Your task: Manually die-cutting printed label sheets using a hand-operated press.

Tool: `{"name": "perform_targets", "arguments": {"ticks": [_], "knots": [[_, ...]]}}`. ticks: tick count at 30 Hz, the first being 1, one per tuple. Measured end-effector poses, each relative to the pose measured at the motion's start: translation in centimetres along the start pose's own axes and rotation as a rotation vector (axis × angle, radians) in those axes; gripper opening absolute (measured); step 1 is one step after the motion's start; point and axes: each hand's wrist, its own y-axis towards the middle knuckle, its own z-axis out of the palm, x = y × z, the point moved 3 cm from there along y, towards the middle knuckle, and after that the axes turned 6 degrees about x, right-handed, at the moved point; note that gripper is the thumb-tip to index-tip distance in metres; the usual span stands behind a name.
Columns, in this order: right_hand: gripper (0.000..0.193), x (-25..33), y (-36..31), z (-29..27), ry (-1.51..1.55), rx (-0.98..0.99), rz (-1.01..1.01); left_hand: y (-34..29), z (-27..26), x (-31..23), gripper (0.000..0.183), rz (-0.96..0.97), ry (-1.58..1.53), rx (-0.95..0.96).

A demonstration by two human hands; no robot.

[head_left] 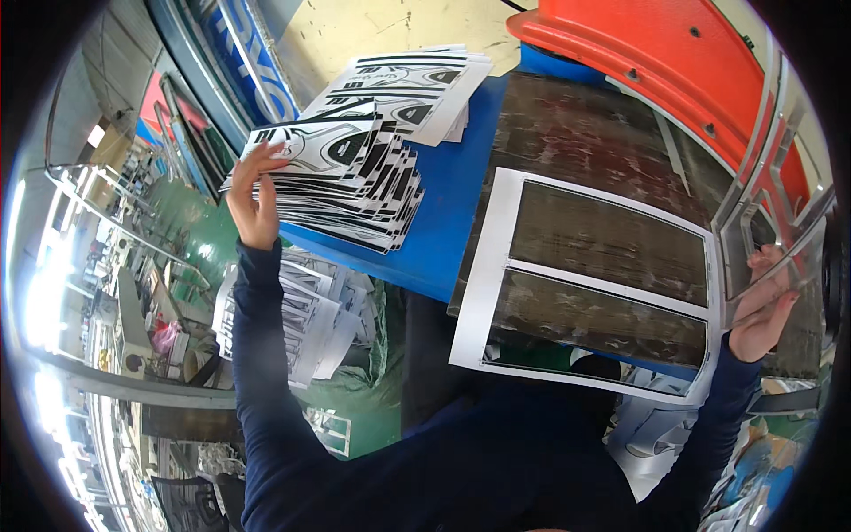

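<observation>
My left hand [255,197] is at the left edge of a stack of printed sheets [368,199], its bent fingers and thumb at the edge of the top printed sheet [312,146]. My right hand [764,306] grips the lower part of a silver metal cutting die [729,226] with bent strips inside, held tilted up at the right; some fingers show through it. Between my hands, a white sheet [486,293] with two rectangular cut-out windows rests on a dark, scuffed board [567,124] and overhangs its near edge.
The stack sits on a blue table [448,191], with more printed sheets [443,97] behind. A red machine arm [656,53] reaches over the board at the far right. Below the table at left lies a pile of cut sheets [306,315]. A metal rail [133,386] runs along the left.
</observation>
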Motion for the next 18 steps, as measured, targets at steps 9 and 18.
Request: {"name": "perform_targets", "arguments": {"ticks": [9, 18], "knots": [[0.072, 0.3, 0.2, 0.5, 0.021, -0.046, 0.001, 9.0, 4.1, -0.5, 0.037, -0.365, -0.228, 0.749], [0.072, 0.5, 0.1, 0.7, 0.050, -0.012, 0.004, 7.7, 5.9, -0.5, 0.041, -0.486, -0.348, 0.670]]}}
